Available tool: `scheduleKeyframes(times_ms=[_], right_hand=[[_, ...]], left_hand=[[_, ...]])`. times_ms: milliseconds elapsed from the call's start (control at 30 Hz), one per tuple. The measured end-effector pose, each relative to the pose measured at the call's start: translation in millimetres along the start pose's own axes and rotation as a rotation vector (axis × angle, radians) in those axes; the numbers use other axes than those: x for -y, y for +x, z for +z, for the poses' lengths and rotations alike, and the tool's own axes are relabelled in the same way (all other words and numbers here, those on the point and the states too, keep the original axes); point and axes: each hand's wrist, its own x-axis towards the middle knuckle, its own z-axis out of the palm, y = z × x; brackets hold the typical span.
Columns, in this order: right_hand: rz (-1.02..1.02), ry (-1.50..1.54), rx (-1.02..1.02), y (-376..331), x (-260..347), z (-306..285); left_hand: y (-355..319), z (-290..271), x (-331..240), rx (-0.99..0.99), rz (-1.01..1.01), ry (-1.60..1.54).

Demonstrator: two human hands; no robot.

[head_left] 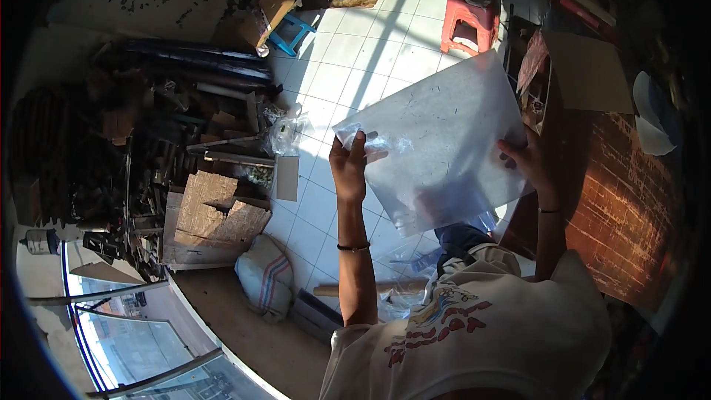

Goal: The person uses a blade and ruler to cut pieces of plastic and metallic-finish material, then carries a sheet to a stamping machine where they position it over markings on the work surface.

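Note:
A large, clear rectangular sheet, likely glass or stiff plastic, is held up in front of me, tilted, with small dark specks and scratches on it. My left hand grips its left corner, the thumb on the near face and the fingers showing through behind. At the right edge my right hand pinches it, the thumb on the face and some fingers hidden. Sunlight glares near the left corner, and the tiled floor shows dimly through the sheet.
On the left lies a heap of wood scraps with broken board pieces and a striped sack. A scratched brown wooden table stands on the right. Farther off are a red stool and a small blue stool on white tiles.

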Motion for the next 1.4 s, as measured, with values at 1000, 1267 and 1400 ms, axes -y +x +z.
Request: scheduleKeyframes(times_ms=[1000, 1267, 1400], right_hand=[[-0.185, -0.04, -0.725, 67, 83, 295], [-0.026, 0.145, -0.876, 103, 71, 264], [-0.248, 0.352, -0.64, 159, 88, 225]], left_hand=[[266, -190, -28, 1.117, -0.683, -0.697], [297, -77, -81, 0.892, 0.021, 0.344], [390, -73, -22, 0.717, -0.401, -0.06]])
